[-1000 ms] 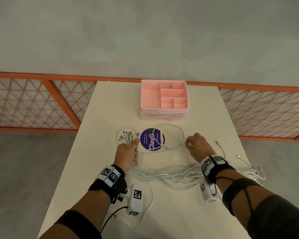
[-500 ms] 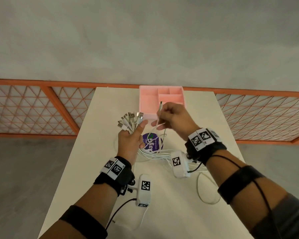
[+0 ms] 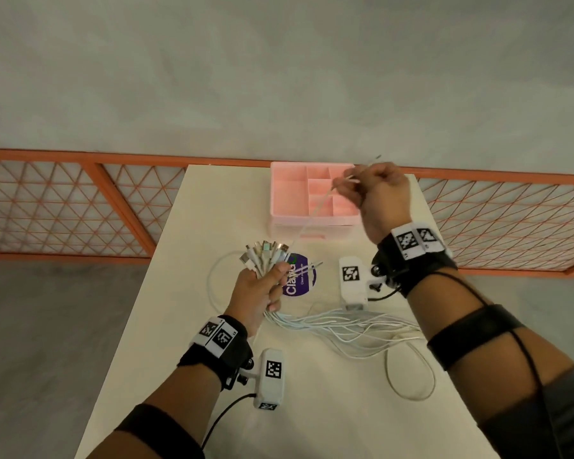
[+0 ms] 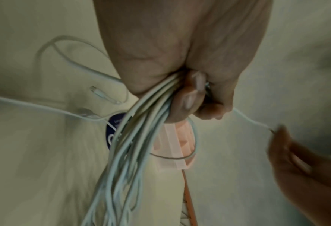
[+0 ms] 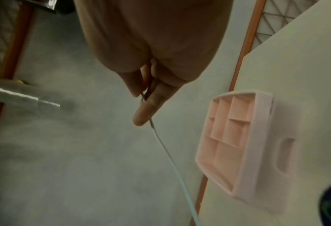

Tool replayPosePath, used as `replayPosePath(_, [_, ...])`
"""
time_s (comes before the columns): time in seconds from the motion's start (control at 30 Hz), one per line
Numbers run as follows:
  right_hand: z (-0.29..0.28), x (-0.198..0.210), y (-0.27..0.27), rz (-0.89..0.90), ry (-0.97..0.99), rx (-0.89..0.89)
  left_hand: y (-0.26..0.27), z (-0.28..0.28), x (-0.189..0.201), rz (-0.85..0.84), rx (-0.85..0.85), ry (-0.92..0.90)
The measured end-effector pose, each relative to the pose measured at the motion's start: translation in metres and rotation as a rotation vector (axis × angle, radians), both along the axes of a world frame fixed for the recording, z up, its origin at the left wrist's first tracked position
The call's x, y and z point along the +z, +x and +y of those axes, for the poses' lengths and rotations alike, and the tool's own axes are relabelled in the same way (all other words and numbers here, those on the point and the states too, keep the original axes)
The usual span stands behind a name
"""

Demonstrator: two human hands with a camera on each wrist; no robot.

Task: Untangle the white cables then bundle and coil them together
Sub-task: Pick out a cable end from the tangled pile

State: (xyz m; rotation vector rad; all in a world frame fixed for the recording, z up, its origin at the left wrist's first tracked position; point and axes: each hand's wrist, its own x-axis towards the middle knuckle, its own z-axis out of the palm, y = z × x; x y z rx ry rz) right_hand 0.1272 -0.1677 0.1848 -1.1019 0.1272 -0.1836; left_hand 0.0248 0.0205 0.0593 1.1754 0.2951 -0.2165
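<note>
Left hand (image 3: 256,294) fisted around bundle of white cables (image 3: 338,326), raised just above the counter (image 3: 166,326); connector ends (image 3: 265,256) fanned out above the fist, loose lengths trailing right across the counter. Right hand (image 3: 380,197) raised over pink organizer tray (image 3: 287,197), pinching a single cable (image 3: 312,212) between thumb and fingertips, connector tip poking past the knuckles. Single cable pulled taut, slanting down to the left fist. Purple round sticker (image 3: 300,279) on counter beside left hand.
</note>
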Motion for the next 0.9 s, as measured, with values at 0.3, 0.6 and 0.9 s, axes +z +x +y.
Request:
replayPosePath(0.3, [-0.092, 0.014, 0.028, 0.022, 0.042, -0.496, -0.001, 0.015, -0.027, 0.144, 0.179, -0.015])
replayPosePath(0.6, [-0.056, -0.073, -0.020, 0.246, -0.919, -0.052, 0.019, -0.001, 0.001, 0.012, 0.080, 0.064])
replayPosePath(0.9, [0.010, -0.076, -0.042, -0.052, -1.123, 0.599, 0.020, -0.002, 0.002, 0.001, 0.079, 0.124])
